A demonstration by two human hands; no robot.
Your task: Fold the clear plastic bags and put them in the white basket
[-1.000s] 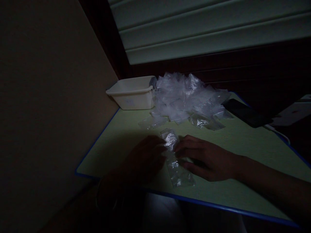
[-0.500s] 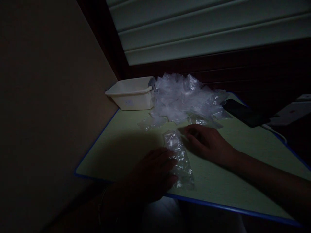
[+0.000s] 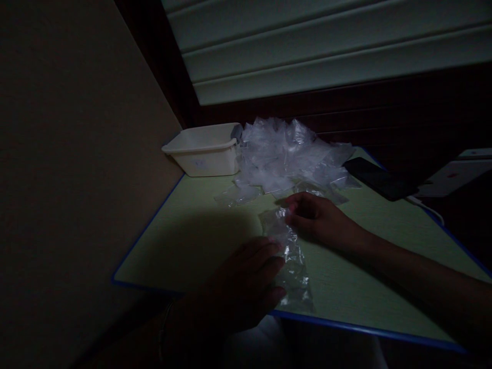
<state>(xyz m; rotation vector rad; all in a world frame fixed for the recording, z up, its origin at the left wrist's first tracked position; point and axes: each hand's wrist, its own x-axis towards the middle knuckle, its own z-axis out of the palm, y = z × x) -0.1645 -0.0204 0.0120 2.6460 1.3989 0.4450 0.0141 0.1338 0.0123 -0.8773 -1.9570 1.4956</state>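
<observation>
A clear plastic bag (image 3: 295,271) lies lengthwise on the table near its front edge, crinkled and shiny. My left hand (image 3: 253,282) rests on its left side, fingers stretched out and a little apart. At the bag's far right corner, the thumb and index finger of my right hand (image 3: 313,218) are closed in a pinch on its edge. Just beyond my hands spreads a large heap of clear plastic bags (image 3: 280,154), loosely piled. The scene is dim, so the fingertips show poorly.
A white plastic bin (image 3: 207,161) with grey handles stands at the far left beside the heap. Right of the heap lies a black phone (image 3: 378,177) with a white cable (image 3: 426,206). The pale table (image 3: 154,256) has a blue edge, with a wall at its left.
My right hand has moved slightly left and its fingers now meet the bag's far corner. The left hand stays on the bag. The view has shifted a little.
</observation>
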